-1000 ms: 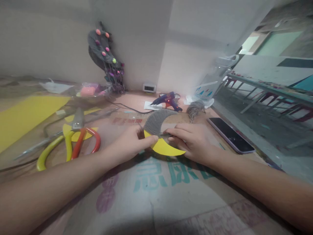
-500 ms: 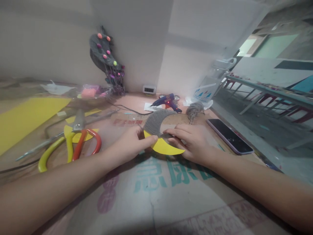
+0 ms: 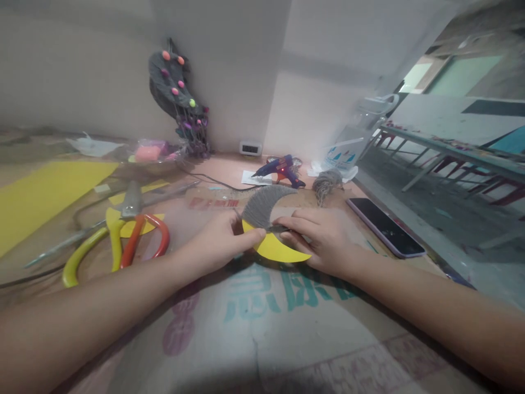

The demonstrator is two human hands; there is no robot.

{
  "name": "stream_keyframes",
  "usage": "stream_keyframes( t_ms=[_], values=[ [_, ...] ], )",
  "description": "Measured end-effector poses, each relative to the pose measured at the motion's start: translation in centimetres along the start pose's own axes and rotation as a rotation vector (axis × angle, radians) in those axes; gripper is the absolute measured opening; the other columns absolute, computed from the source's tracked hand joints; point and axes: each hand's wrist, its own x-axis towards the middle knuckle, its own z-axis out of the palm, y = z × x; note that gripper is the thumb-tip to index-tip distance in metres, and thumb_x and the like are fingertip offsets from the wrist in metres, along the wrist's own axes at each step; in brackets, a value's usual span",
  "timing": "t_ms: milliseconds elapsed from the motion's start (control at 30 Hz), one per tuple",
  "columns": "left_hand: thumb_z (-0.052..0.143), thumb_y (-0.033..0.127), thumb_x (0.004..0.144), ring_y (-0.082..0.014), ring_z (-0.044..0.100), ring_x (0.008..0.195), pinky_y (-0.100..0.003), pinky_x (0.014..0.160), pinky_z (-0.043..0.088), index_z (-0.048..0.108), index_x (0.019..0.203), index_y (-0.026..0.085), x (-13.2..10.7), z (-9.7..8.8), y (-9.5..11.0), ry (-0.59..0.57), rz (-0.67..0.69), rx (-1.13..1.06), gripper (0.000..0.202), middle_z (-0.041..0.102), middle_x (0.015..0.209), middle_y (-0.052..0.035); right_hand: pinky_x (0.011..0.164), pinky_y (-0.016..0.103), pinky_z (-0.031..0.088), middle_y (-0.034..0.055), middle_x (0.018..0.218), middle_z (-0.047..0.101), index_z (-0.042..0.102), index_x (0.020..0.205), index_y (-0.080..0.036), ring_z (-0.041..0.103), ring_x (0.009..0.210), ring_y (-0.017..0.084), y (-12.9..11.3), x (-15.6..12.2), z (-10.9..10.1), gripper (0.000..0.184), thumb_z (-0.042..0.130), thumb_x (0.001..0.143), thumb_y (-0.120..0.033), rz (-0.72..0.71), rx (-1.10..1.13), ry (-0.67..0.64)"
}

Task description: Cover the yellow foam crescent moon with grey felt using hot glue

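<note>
A yellow crescent moon cutout (image 3: 279,249) is held above the printed cardboard, its upper half wrapped in grey yarn (image 3: 262,206). My left hand (image 3: 229,232) pinches the crescent's left edge, thumb lying on the yellow just below the wrapping. On the inner curve my right hand (image 3: 318,235) is closed on a small grey bundle of yarn, close against the last wraps. The right fingertips partly cover that bundle. Bare yellow shows on the lower half, its tip reaching the right hand.
Pliers (image 3: 131,219) with yellow and red handles lie left, near yellow sheet material (image 3: 49,197). Behind are a glue gun (image 3: 281,171), a grey yarn ball (image 3: 328,183) and a finished-looking grey moon ornament (image 3: 168,82). A phone (image 3: 385,227) lies right, near the table edge.
Both hands keep nearly the same hold on the crescent and yarn. The view has shifted very slightly; the wrapping looks the same.
</note>
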Motion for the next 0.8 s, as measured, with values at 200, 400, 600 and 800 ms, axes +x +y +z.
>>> stream_keyframes(
  t_ms=[200,400,600,800],
  values=[
    [0.062,0.035,0.077,-0.0188,0.064,0.074,-0.026,0.062,0.049,0.067,0.085,0.017,0.03,0.1,0.23,0.037,-0.005,-0.014,0.021,0.071,0.081,-0.0028,0.06,0.027,0.037,0.0067,0.08,0.064,0.065,0.105,-0.011,0.054,0.069,0.015,-0.17,0.19,-0.39,0.023,0.05,0.094,-0.026,-0.004,-0.068,-0.002],
    [0.062,0.037,0.077,-0.018,0.063,0.072,-0.026,0.061,0.048,0.067,0.086,0.016,0.09,-0.05,0.25,0.047,0.001,-0.011,0.023,0.07,0.079,-0.0022,0.061,0.027,0.038,0.0073,0.082,0.066,0.065,0.105,-0.011,0.055,0.07,0.016,-0.15,0.25,-0.44,0.023,0.05,0.094,-0.025,-0.001,-0.076,0.0],
    [0.063,0.037,0.077,-0.0171,0.063,0.07,-0.025,0.06,0.048,0.067,0.086,0.016,0.06,-0.11,0.16,0.049,-0.003,-0.019,0.024,0.07,0.078,-0.0023,0.062,0.027,0.04,0.0076,0.083,0.066,0.064,0.106,-0.012,0.057,0.071,0.016,-0.13,0.24,-0.39,0.023,0.049,0.094,-0.025,0.017,-0.038,-0.006],
    [0.063,0.037,0.077,-0.017,0.063,0.069,-0.025,0.059,0.048,0.067,0.086,0.015,0.12,-0.06,0.28,0.047,0.014,-0.021,0.024,0.071,0.078,-0.0025,0.061,0.027,0.04,0.0076,0.082,0.066,0.064,0.105,-0.013,0.056,0.07,0.016,-0.21,0.26,-0.52,0.024,0.048,0.095,-0.027,0.043,-0.026,-0.015]
  ],
)
